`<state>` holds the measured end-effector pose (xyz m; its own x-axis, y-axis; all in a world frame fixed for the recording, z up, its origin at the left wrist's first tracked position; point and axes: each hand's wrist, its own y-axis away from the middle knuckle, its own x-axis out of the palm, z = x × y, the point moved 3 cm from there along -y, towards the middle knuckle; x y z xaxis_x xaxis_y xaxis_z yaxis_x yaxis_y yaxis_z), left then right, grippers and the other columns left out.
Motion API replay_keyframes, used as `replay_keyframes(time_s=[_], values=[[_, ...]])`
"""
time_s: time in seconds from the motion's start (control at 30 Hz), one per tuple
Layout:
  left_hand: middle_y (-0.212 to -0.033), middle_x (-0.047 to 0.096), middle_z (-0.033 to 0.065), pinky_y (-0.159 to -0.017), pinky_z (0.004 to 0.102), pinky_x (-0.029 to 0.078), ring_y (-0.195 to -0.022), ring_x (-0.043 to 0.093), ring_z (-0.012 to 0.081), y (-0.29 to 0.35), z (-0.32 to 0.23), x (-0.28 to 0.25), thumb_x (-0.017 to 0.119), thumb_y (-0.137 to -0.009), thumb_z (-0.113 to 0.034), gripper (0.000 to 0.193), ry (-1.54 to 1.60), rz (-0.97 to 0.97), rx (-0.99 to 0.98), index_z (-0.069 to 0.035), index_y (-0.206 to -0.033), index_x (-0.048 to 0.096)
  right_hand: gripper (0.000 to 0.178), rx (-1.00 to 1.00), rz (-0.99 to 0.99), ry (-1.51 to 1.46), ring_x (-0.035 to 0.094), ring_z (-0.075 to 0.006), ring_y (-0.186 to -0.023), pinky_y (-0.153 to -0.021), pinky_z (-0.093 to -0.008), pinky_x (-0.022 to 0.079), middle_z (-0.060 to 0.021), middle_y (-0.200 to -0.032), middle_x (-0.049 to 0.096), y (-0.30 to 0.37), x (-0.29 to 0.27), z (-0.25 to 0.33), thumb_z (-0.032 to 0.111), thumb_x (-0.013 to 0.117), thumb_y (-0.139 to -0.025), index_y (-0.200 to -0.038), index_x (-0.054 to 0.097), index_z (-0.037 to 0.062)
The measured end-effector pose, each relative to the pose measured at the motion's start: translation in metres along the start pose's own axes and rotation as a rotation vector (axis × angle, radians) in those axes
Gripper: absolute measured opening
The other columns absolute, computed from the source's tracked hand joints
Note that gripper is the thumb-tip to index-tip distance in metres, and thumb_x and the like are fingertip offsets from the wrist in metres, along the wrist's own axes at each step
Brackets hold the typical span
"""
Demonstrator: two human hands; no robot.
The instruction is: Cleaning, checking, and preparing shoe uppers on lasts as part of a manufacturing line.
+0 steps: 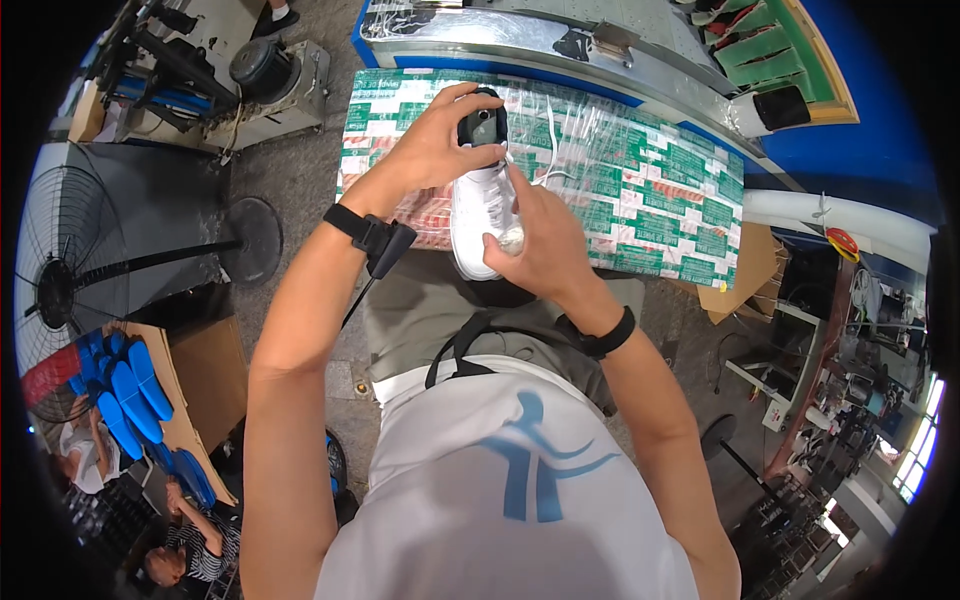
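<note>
A white sneaker [477, 205] is between my hands over the near edge of the covered bench, its toe toward me and its dark-lined opening away. My left hand [432, 145] grips the collar at the heel, thumb and fingers on either side of the opening. Around the right side of the forefoot curls my right hand [548, 238], with the thumb across the toe area; its other fingers are partly hidden. A loose white shoelace [552, 150] trails to the right of the shoe.
Clear film lies over the bench top's green-and-white printed covering [660, 200]. Beyond it runs a metal-edged conveyor [520, 38], with a green rack [765, 50] at far right. A standing fan [60, 290] and blue insole-shaped pieces [125, 395] are at left, near other people.
</note>
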<state>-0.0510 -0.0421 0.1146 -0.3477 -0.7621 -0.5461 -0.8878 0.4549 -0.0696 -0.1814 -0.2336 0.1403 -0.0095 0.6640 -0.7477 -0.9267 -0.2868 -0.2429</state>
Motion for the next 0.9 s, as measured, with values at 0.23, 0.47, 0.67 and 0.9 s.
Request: replay_keyframes(time_s=[0.23,0.47,0.67,0.9], values=[[-0.174,0.042,0.0136,-0.104,0.0447,0.065,-0.152,0.054,0.031,0.002,0.004,-0.006,0.092,-0.093,-0.021,0.065,0.24,0.012,-0.085,-0.019,-0.154,0.069,0.092,-0.007,0.322,-0.018,0.07,-0.0394,-0.096,-0.086,-0.048,0.057,-0.0202,-0.106,0.07,0.054,-0.081,0.022,0.026,0.088,-0.079,-0.159,0.054,-0.004],[-0.175,0.039,0.0163,-0.106,0.0463,0.066,-0.156,0.049,0.0327,-0.002,0.002,0.0,0.093,-0.094,-0.025,0.067,0.128,0.021,-0.029,-0.02,-0.156,0.067,0.085,-0.019,0.091,-0.103,0.071,-0.0392,-0.096,-0.085,-0.0498,0.057,-0.0197,-0.105,0.071,0.018,-0.018,0.002,0.029,0.09,-0.08,-0.149,0.058,-0.0083],[-0.175,0.037,0.0166,-0.105,0.0443,0.068,-0.157,0.048,0.0336,0.002,0.004,-0.001,0.092,-0.095,-0.021,0.065,0.264,0.018,-0.072,-0.019,-0.155,0.068,0.093,-0.071,0.116,0.066,0.068,-0.0404,-0.092,-0.082,-0.0508,0.055,-0.0198,-0.103,0.069,0.039,-0.024,0.003,0.03,0.091,-0.076,-0.152,0.054,-0.0089],[-0.172,0.042,0.0205,-0.113,0.0478,0.059,-0.158,0.047,0.0385,0.007,0.011,0.002,0.096,-0.091,-0.026,0.066,0.104,-0.006,-0.019,-0.017,-0.151,0.07,0.094,-0.138,0.057,0.006,0.068,-0.0372,-0.092,-0.083,-0.0489,0.055,-0.0166,-0.102,0.069,0.02,-0.005,0.011,0.03,0.091,-0.076,-0.152,0.054,-0.0097]])
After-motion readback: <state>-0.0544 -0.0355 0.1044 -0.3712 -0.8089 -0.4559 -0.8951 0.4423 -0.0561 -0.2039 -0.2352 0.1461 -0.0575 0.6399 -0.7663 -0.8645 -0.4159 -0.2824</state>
